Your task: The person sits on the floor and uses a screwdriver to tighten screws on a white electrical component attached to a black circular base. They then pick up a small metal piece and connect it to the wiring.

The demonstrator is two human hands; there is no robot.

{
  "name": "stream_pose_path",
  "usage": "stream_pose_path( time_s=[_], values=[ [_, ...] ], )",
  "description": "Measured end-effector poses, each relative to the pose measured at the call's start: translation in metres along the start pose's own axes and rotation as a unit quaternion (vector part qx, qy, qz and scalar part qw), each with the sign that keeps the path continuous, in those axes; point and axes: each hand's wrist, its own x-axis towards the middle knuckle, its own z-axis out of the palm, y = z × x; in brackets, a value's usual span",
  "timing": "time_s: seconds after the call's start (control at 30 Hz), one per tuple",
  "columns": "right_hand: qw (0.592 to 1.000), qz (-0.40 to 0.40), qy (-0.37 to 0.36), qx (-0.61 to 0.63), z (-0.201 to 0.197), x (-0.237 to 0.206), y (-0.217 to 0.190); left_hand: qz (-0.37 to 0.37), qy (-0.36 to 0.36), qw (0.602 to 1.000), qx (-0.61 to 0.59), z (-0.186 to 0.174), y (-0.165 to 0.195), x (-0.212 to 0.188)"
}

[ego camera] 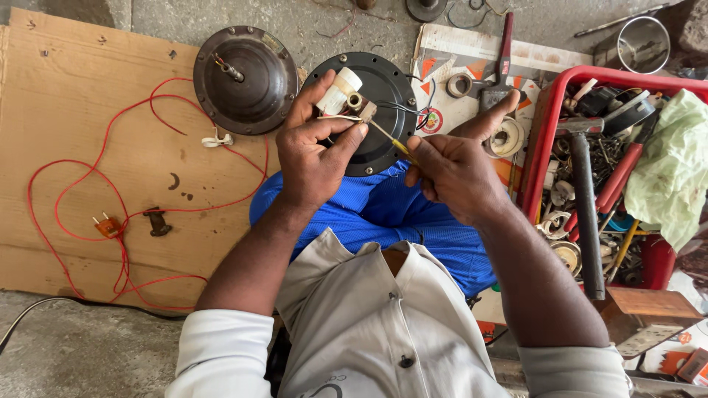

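Observation:
My left hand [313, 151] grips a white cylindrical capacitor [340, 91] with a small connector block and thin wires, held over a black round motor housing [383, 85] resting on my blue-clad knee. My right hand [453, 169] pinches a slim yellow-handled screwdriver [391, 140]; its tip reaches the connector beside my left thumb. Black wires run from the housing to the connector.
A brown round motor cover [245, 77] lies on cardboard [66, 110] with a looping red wire and orange plug [108, 225]. A red basket [560, 88] of tools, with a hammer [586, 206] and green cloth [671, 162], stands right. A steel bowl [643, 44] sits far right.

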Motion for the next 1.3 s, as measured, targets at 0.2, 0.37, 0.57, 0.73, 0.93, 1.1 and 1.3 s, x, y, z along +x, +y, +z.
stream_pose_path(
  time_s=[0.2, 0.37, 0.57, 0.73, 0.93, 1.1, 1.3],
  values=[
    [0.918, -0.325, 0.112, -0.2, 0.007, -0.012, 0.006, 0.009, -0.002, 1.0, 0.008, -0.004, 0.0, 0.0],
    [1.0, 0.016, 0.016, -0.022, -0.002, 0.007, 0.006, 0.004, -0.009, 1.0, 0.018, -0.006, -0.002, -0.002],
    [0.973, 0.118, -0.084, 0.179, -0.014, 0.003, 0.009, 0.011, 0.001, 0.999, 0.039, -0.004, 0.009, -0.009],
    [0.868, -0.401, 0.159, -0.246, 0.009, -0.027, 0.008, 0.01, 0.0, 1.0, 0.019, -0.004, 0.016, -0.011],
    [0.942, -0.218, 0.148, -0.208, 0.011, -0.022, -0.001, 0.004, -0.002, 1.0, 0.017, -0.005, 0.009, -0.005],
    [0.98, 0.117, -0.005, 0.163, -0.004, 0.002, -0.002, 0.009, 0.0, 1.0, 0.015, -0.004, 0.008, -0.006],
    [0.968, 0.104, -0.055, 0.219, -0.009, -0.016, 0.011, 0.015, 0.018, 0.998, 0.05, 0.001, 0.024, -0.02]
  ],
)
